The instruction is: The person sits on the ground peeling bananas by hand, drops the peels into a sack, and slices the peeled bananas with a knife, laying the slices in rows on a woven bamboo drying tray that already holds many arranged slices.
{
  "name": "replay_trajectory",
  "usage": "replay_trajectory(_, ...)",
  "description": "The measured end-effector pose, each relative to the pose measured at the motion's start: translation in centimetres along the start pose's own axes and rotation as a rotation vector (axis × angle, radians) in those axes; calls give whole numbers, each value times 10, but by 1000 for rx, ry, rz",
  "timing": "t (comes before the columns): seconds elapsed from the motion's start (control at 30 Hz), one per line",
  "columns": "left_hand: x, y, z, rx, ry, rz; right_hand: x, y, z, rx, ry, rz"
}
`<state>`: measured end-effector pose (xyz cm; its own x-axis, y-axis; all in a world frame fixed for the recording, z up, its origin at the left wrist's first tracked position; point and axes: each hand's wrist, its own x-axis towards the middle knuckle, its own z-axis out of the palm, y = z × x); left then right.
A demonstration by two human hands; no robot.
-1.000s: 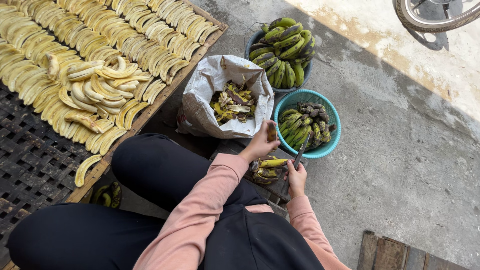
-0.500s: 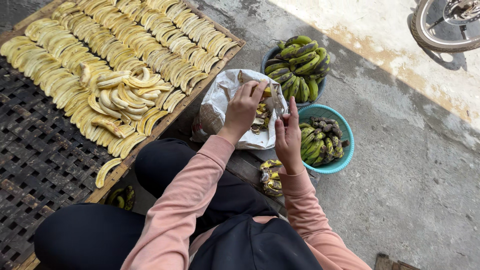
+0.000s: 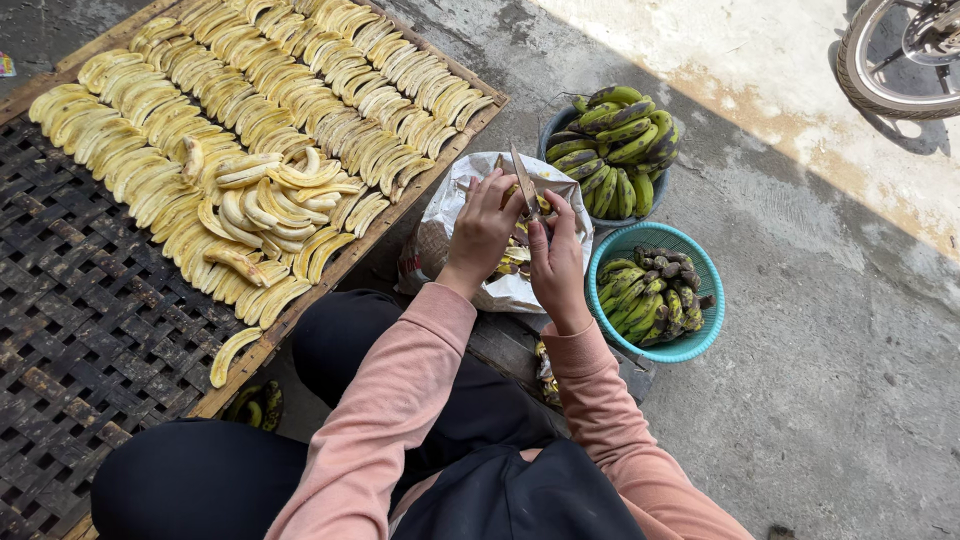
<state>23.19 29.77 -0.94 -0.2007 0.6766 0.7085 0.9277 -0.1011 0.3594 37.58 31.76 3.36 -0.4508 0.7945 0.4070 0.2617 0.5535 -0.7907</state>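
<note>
Setting: outdoor concrete ground (image 3: 830, 400), grey and rough, partly shaded, with a sunlit pale band at upper right; a wheel (image 3: 900, 55) stands at the top right corner.

Surface, left: dark woven lattice rack (image 3: 70, 330) with a wooden edge (image 3: 330, 275); rows of peeled yellow bananas (image 3: 270, 90) laid side by side across its upper part; a looser heap of peeled bananas (image 3: 265, 205) near the middle; one single peeled banana (image 3: 232, 355) apart near the lower edge.

Containers, right: dark tub (image 3: 552, 128) heaped with green bananas (image 3: 615, 140); just below it a teal basket (image 3: 700, 320) holding green, black-spotted bananas (image 3: 645, 295); a white sack (image 3: 450, 210) open between rack and tub, with dark peels showing inside.

Person: seated, pink sleeves, dark trousers.

Left hand (image 3: 482, 230): over the sack mouth; fingers curled around a banana, mostly hidden by the hand.

Right hand (image 3: 557, 262): just beside the left, touching or nearly so; fingers closed on a knife (image 3: 521, 180), blade upright and tilted slightly left, over the sack.

Under the forearms: a dark low block (image 3: 510, 345) with small banana scraps (image 3: 545, 370) beside it; a few green bananas (image 3: 258, 405) on the ground beneath the rack edge.
</note>
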Motion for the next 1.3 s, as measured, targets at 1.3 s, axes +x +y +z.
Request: replay_trajectory(1.3,5,-59,26,-1559,256,-1130,20,82,11,385,-262,234)
